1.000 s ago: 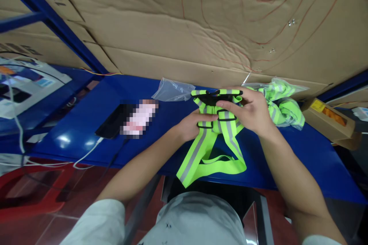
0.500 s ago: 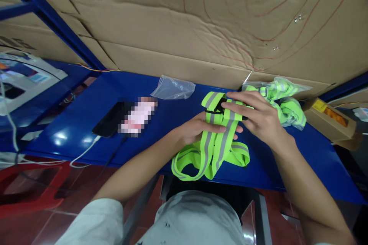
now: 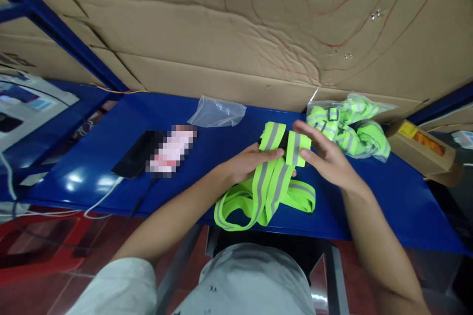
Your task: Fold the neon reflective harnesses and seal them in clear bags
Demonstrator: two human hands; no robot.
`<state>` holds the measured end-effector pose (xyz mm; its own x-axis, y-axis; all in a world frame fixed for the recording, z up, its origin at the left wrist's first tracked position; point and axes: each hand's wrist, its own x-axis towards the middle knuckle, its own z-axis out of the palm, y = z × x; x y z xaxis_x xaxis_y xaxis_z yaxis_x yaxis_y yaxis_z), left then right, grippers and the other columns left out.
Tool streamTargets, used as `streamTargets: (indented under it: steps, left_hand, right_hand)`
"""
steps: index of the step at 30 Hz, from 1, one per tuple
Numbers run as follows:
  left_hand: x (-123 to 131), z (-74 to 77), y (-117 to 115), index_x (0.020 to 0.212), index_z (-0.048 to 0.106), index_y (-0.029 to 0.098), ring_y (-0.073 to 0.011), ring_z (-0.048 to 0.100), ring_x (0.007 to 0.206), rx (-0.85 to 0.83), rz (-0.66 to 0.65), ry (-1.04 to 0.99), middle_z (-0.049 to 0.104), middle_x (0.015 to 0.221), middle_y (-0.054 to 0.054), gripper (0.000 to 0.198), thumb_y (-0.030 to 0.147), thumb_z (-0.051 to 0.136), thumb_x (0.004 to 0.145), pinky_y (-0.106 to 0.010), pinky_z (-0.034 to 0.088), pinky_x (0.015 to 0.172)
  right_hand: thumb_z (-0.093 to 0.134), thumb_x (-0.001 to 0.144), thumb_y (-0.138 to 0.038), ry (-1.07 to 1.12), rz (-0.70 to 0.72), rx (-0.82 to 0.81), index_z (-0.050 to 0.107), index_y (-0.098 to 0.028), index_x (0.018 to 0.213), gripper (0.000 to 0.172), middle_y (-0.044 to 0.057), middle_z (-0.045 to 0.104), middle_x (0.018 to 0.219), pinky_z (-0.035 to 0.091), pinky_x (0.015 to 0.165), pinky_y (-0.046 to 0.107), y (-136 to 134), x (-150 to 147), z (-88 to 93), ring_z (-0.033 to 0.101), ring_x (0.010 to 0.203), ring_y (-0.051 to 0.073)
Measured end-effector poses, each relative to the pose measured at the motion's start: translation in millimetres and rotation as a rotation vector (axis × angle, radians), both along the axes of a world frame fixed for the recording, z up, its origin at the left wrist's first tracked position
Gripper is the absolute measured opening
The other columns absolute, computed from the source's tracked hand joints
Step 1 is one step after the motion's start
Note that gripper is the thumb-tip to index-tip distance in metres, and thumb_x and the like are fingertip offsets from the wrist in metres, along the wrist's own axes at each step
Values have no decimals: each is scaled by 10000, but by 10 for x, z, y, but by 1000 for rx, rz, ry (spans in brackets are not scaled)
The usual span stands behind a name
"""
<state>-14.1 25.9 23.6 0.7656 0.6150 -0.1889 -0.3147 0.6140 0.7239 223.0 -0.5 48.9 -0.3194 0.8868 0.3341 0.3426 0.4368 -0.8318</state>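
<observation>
Fluorescent yellow-green reflective strap (image 3: 260, 192) with a grey stripe hangs in folds and loops from my left hand (image 3: 248, 161). The left thumb lies across the folded bands, and its other fingers are mostly hidden beneath. At the upper end, black parts show partly between two short turns of strap. Beside the right turn is my right hand (image 3: 327, 157), its fingers stretched out and apart, thumb touching the band's edge. Lower loops of the strap rest near the front edge of the blue table (image 3: 155, 108).
Clear plastic bags (image 3: 373, 145) of similar straps lie at the back right, beside an open cardboard box (image 3: 421, 150). An empty-looking clear bag (image 3: 218, 112) lies behind my hands. On the left are a black phone (image 3: 135, 155) and white cable (image 3: 105, 197). Cardboard (image 3: 185, 69) walls the back.
My right fingers have lifted and spread away from the strap's upper end, uncovering the short right turn. My left hand keeps its hold. The view has shifted slightly.
</observation>
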Motion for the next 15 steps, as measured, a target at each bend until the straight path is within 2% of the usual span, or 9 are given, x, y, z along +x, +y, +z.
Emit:
streamTargets:
  steps: [2, 5, 8, 10, 11, 13, 15]
  left_hand:
    - [31, -15, -15, 1271, 734, 107, -334, 827, 872, -15, 23, 1, 832, 939, -168, 628, 426, 961, 780, -413, 689, 761]
    - [62, -35, -19, 1180, 763, 108, -310, 827, 857, -62, 87, 28, 835, 963, -161, 525, 383, 963, 781, -409, 689, 792]
    - [69, -45, -12, 1201, 763, 114, -311, 829, 882, -93, 91, 47, 834, 1046, -166, 534, 356, 970, 772, -426, 689, 833]
    - [64, -48, -14, 1243, 759, 129, -318, 830, 912, -104, 34, 26, 829, 1105, -166, 591, 364, 985, 750, -429, 691, 833]
    - [61, -50, -19, 1250, 760, 135, -315, 830, 915, -105, -5, 16, 828, 1117, -165, 602, 364, 990, 743, -421, 693, 822]
    - [59, -57, -36, 1240, 768, 143, -301, 830, 901, -96, -71, 17, 829, 1109, -158, 570, 348, 983, 755, -396, 692, 799]
    - [67, -70, -56, 1236, 771, 154, -294, 829, 910, -102, -111, 26, 832, 1097, -151, 513, 334, 956, 792, -394, 688, 808]
  right_hand:
    - [605, 1049, -543, 39, -90, -29, 657, -292, 1445, 472, 85, 631, 1525, 513, 1217, 522, -4, -128, -174, 608, 1426, 286]
    - [584, 1053, -556, 89, -203, -15, 678, -278, 1413, 464, 88, 646, 1500, 596, 1110, 514, -36, -296, -341, 651, 1353, 288]
    - [629, 1037, -513, 66, -218, 51, 708, -273, 1371, 419, 78, 624, 1534, 582, 1131, 503, -54, -316, -366, 615, 1406, 292]
    - [695, 998, -497, 63, -205, 73, 731, -262, 1324, 403, 79, 646, 1508, 561, 1157, 496, -55, -267, -342, 611, 1412, 296]
    - [737, 969, -493, 77, -180, 33, 723, -263, 1334, 432, 79, 688, 1447, 593, 1110, 481, -57, -239, -328, 657, 1345, 291]
    - [805, 915, -485, 139, -79, -149, 700, -267, 1348, 496, 59, 784, 1198, 673, 881, 412, -70, -195, -307, 764, 1056, 252]
    - [826, 901, -466, 227, 50, -351, 722, -252, 1239, 414, 5, 778, 896, 640, 616, 321, -96, -184, -297, 734, 715, 187]
